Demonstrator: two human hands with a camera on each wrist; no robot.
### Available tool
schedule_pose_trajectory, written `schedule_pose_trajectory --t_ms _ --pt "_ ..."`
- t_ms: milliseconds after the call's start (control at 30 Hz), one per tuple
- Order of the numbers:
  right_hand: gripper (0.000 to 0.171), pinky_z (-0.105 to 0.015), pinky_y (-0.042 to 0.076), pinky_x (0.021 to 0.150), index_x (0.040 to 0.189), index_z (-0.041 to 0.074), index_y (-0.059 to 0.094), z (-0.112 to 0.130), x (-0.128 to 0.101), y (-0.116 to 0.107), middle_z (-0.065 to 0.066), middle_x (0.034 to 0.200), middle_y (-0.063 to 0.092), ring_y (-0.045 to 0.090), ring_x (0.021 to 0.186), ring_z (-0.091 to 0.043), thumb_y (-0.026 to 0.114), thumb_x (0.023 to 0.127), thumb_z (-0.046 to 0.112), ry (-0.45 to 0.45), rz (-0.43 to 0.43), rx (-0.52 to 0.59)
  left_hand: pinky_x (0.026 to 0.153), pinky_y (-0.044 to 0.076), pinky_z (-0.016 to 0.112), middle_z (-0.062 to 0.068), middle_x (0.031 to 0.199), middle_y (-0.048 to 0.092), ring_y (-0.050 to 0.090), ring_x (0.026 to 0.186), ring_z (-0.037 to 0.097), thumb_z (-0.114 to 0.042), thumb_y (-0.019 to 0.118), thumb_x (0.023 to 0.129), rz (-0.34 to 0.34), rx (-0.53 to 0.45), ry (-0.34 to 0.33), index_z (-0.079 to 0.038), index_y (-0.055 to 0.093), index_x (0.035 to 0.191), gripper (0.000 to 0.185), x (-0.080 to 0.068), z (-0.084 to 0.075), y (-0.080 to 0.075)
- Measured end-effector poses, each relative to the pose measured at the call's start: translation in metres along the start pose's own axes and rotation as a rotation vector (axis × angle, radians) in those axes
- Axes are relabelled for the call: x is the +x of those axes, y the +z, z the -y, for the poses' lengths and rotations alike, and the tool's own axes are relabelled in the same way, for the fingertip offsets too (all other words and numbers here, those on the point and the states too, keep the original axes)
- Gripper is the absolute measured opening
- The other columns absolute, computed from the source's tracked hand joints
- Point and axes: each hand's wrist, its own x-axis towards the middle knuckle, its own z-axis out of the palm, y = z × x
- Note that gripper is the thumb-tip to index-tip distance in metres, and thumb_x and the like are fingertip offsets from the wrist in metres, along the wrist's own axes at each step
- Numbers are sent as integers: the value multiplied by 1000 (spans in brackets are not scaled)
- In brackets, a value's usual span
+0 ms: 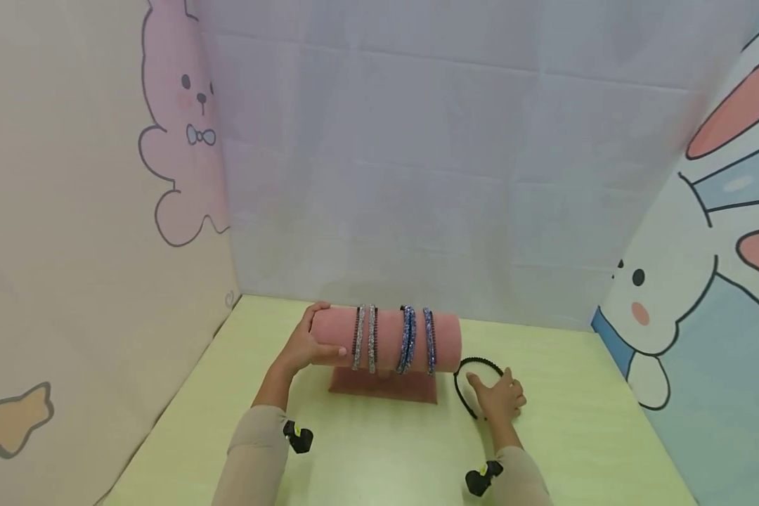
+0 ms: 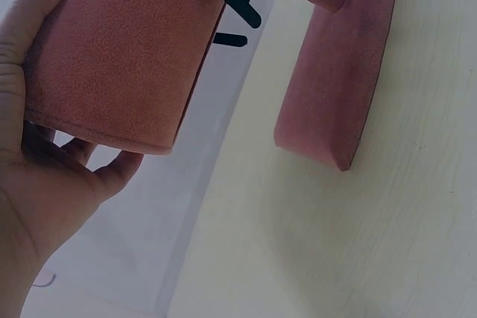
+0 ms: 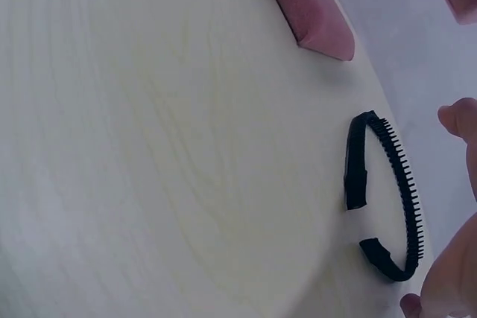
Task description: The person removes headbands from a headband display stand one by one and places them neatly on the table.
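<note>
A pink padded headband stand has a horizontal roll on a post above a flat base. My left hand grips the roll's left end, its thumb along the front. Silver glittery headbands sit on the roll's left half, and blue glittery headbands on its right half. To the right of the stand, a black toothed headband lies on the table. Beside and partly over its right side is my right hand, thumb and fingers apart. The right wrist view shows only part of this hand, with nothing between its fingers.
The pale yellow-green table meets a whitish back sheet. A left wall with a pink bunny drawing and a right wall with a white rabbit drawing close in the sides.
</note>
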Motion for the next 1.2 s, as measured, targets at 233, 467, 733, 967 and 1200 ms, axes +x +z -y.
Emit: schedule_pose_trajectory --t_ms 233,467,733,967,1200 --pt "102 -67 15 92 146 -4 8 2 -10 -15 -37 139 12 7 123 -56 67 81 48 -99 37 95 78 47 46 14 126 45 52 102 36 -21 92 54 -26 7 6 -37 36 134 99 10 19 0" --pt "101 -67 20 93 146 -2 7 1 -18 -24 -35 143 12 8 124 -56 68 81 45 -145 84 158 77 47 45 14 126 44 51 102 36 -19 92 53 -19 -14 2 -32 35 136 102 9 20 1" --pt "97 -58 29 96 148 5 9 13 -30 -31 -26 146 12 21 129 -44 70 82 40 -203 183 308 77 47 46 14 125 45 51 102 36 -21 93 52 -32 3 -4 -31 35 137 103 9 17 0" --pt "90 -55 25 100 148 6 12 19 -38 -36 -22 147 15 22 129 -41 70 84 31 -254 250 357 77 47 45 14 126 44 51 102 36 -19 92 53 -35 -3 -15 -33 35 136 102 7 16 0" --pt "82 -54 27 98 146 5 22 31 -42 -48 -21 145 19 23 129 -40 72 83 22 -367 267 384 77 47 45 13 125 45 52 101 35 -16 92 52 -39 -6 -3 -36 37 133 100 8 18 1"
